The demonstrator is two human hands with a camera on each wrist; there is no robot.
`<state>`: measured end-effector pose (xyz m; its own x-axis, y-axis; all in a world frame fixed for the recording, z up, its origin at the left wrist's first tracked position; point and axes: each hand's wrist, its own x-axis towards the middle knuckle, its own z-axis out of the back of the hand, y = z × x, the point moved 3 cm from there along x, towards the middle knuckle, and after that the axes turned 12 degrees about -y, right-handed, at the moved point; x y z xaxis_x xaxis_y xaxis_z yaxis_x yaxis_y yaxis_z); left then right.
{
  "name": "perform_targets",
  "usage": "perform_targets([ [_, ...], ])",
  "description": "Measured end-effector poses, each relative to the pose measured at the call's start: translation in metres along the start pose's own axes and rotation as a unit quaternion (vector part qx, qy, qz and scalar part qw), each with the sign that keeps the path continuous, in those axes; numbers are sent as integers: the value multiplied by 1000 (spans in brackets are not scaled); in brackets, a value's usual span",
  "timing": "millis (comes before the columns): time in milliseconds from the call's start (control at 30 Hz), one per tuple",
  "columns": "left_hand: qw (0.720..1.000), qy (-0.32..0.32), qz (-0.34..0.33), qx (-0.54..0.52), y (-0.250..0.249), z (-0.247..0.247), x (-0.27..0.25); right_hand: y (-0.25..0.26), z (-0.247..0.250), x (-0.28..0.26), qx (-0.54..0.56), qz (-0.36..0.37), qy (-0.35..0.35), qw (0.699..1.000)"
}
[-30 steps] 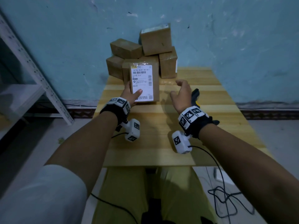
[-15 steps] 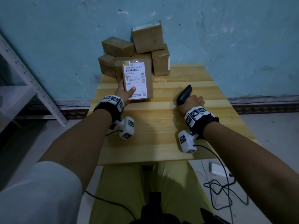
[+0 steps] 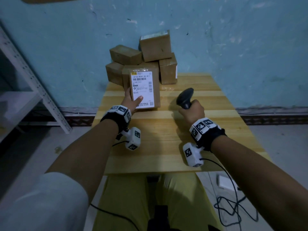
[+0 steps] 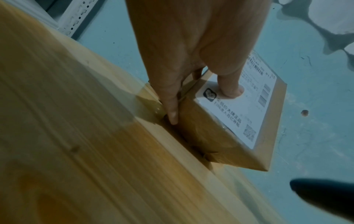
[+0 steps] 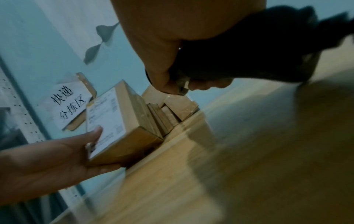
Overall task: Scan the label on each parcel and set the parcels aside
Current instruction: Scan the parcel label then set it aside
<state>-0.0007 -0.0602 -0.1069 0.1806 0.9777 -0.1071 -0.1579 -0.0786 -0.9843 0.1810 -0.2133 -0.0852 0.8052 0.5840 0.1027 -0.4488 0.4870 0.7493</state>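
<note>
- Head view: the left hand grips the parcel at its lower left corner, thumb on the label and the fingers behind. The parcel stands on its lower edge on the table, label face tilted toward the person, which leaves the barcode uncovered for reading.
- Head view: the right hand is closed round the handle of the scanner. The scanner head points up and toward the parcel, well apart from the label.
- Head view: the stack of parcels sits at the far table edge against the wall, directly behind the held parcel, probably awaiting scanning.
- Left wrist view: the thumb presses the label beside the printed logo; one finger runs down the parcel's side edge to the table. The grip stays clear of the barcodes.
- Right wrist view: the scanner shows as a dark mass in the closed hand; the labelled parcel lies ahead of it, in line for a scan.
- Change from earlier frames: one second ago the right hand was open above the scanner lying on the table; half a second ago it had closed on it; now the scanner is lifted and turned toward the parcel. The left-hand hold on the parcel is unchanged.
</note>
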Motion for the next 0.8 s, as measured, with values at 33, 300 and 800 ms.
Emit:
perform_targets([
  [33,1000,1,1,-3,3,0,3,6,-1,-3,17,20,-8,1000],
  [300,1000,-9,-11,0,3,-3,3,34,-18,-26,173,59,10,983],
  [800,999,-17,-39,21,-5,-5,-13,60,-15,-51,283,42,106,952],
])
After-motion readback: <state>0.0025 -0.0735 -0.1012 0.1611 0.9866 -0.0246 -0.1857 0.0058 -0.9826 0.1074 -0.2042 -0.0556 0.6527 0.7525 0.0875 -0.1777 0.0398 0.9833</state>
